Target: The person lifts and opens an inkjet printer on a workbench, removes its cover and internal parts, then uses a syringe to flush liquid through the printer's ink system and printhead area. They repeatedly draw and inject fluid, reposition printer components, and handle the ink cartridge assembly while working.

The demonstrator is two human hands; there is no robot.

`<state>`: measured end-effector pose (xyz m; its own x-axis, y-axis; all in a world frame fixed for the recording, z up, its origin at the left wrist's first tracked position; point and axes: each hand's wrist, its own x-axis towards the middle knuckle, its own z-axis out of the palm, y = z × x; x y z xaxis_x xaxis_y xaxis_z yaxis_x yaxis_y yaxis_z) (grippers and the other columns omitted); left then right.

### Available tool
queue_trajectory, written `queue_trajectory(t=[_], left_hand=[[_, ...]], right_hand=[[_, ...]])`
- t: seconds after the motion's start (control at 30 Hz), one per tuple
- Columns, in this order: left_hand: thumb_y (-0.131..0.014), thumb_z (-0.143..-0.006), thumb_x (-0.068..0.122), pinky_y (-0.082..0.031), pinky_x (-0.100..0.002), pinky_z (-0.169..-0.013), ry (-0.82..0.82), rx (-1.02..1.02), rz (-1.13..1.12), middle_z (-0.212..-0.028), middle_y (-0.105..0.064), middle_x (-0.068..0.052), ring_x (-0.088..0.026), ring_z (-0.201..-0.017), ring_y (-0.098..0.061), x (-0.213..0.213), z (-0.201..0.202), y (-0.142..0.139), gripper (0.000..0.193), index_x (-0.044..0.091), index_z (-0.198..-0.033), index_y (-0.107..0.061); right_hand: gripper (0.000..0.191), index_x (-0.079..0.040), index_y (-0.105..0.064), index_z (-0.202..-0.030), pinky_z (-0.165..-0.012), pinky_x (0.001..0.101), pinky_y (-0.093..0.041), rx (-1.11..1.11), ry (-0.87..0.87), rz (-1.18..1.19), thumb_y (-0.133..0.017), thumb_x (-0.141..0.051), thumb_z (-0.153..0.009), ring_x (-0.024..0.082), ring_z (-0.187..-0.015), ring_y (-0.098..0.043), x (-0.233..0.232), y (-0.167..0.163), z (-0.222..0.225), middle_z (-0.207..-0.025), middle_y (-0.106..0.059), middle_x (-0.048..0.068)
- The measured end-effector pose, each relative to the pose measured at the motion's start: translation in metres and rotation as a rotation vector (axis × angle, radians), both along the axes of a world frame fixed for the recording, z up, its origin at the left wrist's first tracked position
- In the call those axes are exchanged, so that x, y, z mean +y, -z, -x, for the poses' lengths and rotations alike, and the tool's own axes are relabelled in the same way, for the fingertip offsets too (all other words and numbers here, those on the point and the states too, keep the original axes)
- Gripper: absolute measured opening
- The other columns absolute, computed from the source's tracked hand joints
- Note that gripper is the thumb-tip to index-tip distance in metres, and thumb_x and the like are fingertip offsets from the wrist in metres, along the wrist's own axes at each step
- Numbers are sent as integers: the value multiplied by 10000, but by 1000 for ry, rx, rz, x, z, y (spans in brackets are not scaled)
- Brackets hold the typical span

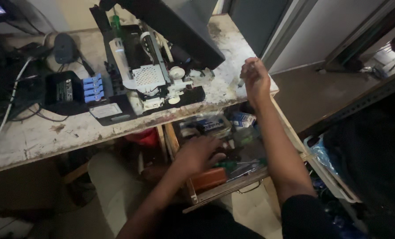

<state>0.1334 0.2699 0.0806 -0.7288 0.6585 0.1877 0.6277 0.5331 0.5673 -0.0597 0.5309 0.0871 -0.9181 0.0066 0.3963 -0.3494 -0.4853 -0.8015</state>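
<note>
Sitting near the front edge of the worn white worktop is a stripped-down printer with a flat white rectangular label at its front left corner, and a row of blue ink tank caps just beside it. Down in the open drawer there's a small blue-and-white box near the back and a clear packet with blue print next to it.

My left hand is reaching into the drawer, fingers curled loosely over the clutter — can't tell if it's actually gripping anything. A green-handled screwdriver lies just right of those fingertips, nearly touching. My right hand is up at the table's right corner, fingers pinched shut around a small pale object — too blurry to name.
</note>
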Motion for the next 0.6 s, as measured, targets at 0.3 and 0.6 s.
queue_trajectory(t=[0.3,0.6], left_hand=[[-627,-964,393,-519,-491,-891,7,71,-154,-1138,-698,-152,-359,-1047,-662,0,-2,10,411,115,-1267,-629],[-646,-957,399,-509,-505,-883,-32,9,-30,-1123,-690,-161,-378,-1027,-657,3,-2,3,413,111,-1254,-639]], right_hand=[[193,-104,-545,-1122,-773,330,-465,28,12,11,-507,-285,-1066,197,-807,-550,10,15,11,-809,-542,52],[207,-59,-533,-1178,-852,325,-478,43,25,46,-520,-30,-974,190,-910,-581,18,9,15,-921,-578,44]])
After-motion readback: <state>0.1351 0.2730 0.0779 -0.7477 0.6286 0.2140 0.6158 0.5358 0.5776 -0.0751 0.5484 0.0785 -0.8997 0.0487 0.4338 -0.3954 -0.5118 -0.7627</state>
